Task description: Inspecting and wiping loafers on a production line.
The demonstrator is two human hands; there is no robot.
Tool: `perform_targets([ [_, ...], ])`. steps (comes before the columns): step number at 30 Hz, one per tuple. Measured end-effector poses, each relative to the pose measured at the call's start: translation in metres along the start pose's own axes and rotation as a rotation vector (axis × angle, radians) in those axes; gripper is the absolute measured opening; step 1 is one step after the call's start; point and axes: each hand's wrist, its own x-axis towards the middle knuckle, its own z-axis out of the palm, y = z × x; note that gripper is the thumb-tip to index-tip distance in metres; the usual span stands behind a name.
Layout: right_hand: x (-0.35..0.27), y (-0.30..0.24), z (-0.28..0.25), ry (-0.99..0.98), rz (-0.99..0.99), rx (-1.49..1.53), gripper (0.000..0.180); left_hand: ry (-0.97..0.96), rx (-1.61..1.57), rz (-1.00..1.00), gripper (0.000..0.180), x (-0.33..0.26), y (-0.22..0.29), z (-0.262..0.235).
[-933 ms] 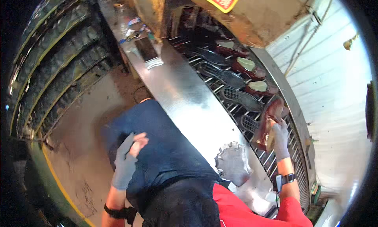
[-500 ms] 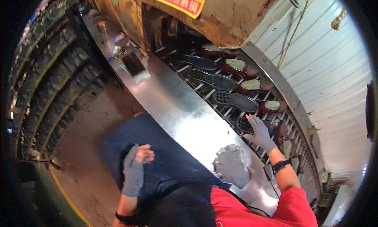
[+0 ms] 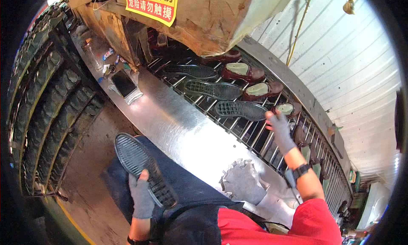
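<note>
The left hand (image 3: 141, 198), in a grey knit glove, has its fingers clamped on a black rubber shoe sole (image 3: 145, 170) with ribbed tread, held over the lap below the steel counter edge (image 3: 178, 130). The gloved right hand (image 3: 279, 128) reaches over the wire conveyor rack (image 3: 250, 136), fingers loosely spread, touching another black treaded sole (image 3: 240, 110) just beside a dark red shoe (image 3: 289, 109).
</note>
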Motion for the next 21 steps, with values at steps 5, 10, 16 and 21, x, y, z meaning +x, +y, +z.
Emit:
perform_targets([
  [5,0.139,0.071,-0.094,0.079,0.478,0.439,0.069,0.098,0.127,-0.31,0.04,-0.019,-0.013,-0.039],
  [10,0.174,0.09,-0.1,-0.091,0.397,0.329,0.045,0.029,0.135,-0.294,0.042,-0.022,-0.022,-0.052],
  [16,0.09,0.067,-0.113,-0.198,0.223,0.519,0.053,0.307,0.516,-0.241,0.048,-0.027,0.019,-0.054],
  [21,-0.039,0.013,-0.056,-0.717,0.325,0.618,0.084,0.04,0.397,0.329,0.057,-0.001,0.045,-0.048],
])
